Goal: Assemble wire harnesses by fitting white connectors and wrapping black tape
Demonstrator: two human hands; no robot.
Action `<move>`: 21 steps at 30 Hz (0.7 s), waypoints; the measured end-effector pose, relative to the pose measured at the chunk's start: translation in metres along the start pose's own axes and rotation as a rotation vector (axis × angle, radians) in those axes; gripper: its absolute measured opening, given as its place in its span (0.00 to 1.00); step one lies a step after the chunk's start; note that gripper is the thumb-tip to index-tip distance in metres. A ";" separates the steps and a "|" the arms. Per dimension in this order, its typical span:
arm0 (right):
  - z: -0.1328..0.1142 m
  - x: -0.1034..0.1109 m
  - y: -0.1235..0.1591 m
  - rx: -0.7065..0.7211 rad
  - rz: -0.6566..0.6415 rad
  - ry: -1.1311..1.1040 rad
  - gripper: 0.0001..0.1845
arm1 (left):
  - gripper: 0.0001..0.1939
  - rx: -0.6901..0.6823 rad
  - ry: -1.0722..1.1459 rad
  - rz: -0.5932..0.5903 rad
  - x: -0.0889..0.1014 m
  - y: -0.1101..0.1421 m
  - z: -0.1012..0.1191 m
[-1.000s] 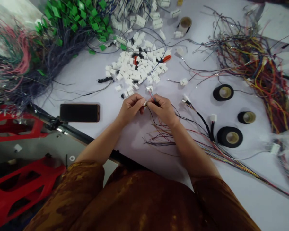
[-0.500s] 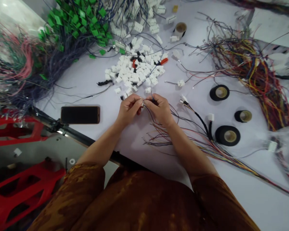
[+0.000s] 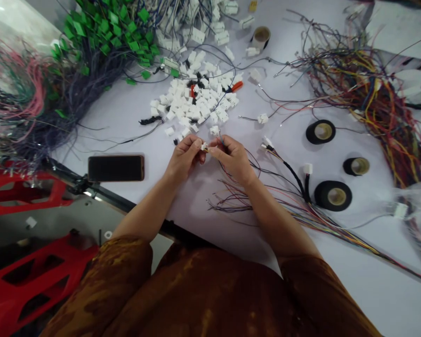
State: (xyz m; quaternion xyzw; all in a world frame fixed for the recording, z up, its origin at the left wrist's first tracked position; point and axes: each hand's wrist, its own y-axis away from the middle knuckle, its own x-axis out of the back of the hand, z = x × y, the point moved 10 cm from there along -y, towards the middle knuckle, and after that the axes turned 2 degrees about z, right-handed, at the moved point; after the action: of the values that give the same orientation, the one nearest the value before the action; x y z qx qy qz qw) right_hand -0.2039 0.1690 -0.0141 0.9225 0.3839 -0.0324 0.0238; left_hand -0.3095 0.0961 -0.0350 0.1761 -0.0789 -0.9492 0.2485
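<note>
Between the fingertips of my left hand [image 3: 185, 157] is a small white connector housing [image 3: 204, 147], pinched by thumb and forefinger. Right beside it, my right hand [image 3: 234, 159] is closed with its thumb and forefinger on a thin wire, whose end meets the connector. Whether the wire's tip is inside the housing is too small to tell. Thin wires [image 3: 228, 180] run from under my right hand across the table. Just beyond my hands lies a heap of white connector housings [image 3: 192, 100], with one housing [image 3: 214, 130] close to my right fingers.
A phone [image 3: 116, 168] lies left of my arms. Black tape rolls [image 3: 333, 196] and a taped wire harness [image 3: 294, 180] lie to the right. Bundles of coloured wires [image 3: 375, 103] are at far right, green-tagged wires [image 3: 115, 32] at far left. Red plastic stools [image 3: 38, 281] stand below the table edge.
The white connector now shows more plainly between my fingertips, and my left fingers have shifted slightly left. The whole view has moved a little; the things on the table lie as before.
</note>
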 end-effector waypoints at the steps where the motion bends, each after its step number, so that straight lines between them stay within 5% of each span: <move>1: -0.001 0.000 0.000 0.004 -0.003 0.006 0.12 | 0.17 -0.014 -0.014 -0.001 0.001 0.000 0.002; 9: -0.007 -0.010 -0.001 0.098 -0.079 0.173 0.19 | 0.13 -0.208 -0.169 -0.020 0.003 0.003 0.024; 14: -0.006 -0.002 -0.002 0.063 0.028 0.066 0.09 | 0.14 -0.160 -0.187 -0.021 0.003 0.002 0.017; 21: -0.002 0.004 -0.001 0.005 0.121 -0.020 0.09 | 0.16 -0.055 -0.069 -0.021 0.000 0.000 0.005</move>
State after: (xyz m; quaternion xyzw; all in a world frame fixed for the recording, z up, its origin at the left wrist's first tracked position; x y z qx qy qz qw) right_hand -0.2022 0.1726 -0.0122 0.9437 0.3270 -0.0413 0.0274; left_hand -0.3111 0.0965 -0.0306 0.1373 -0.0593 -0.9591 0.2403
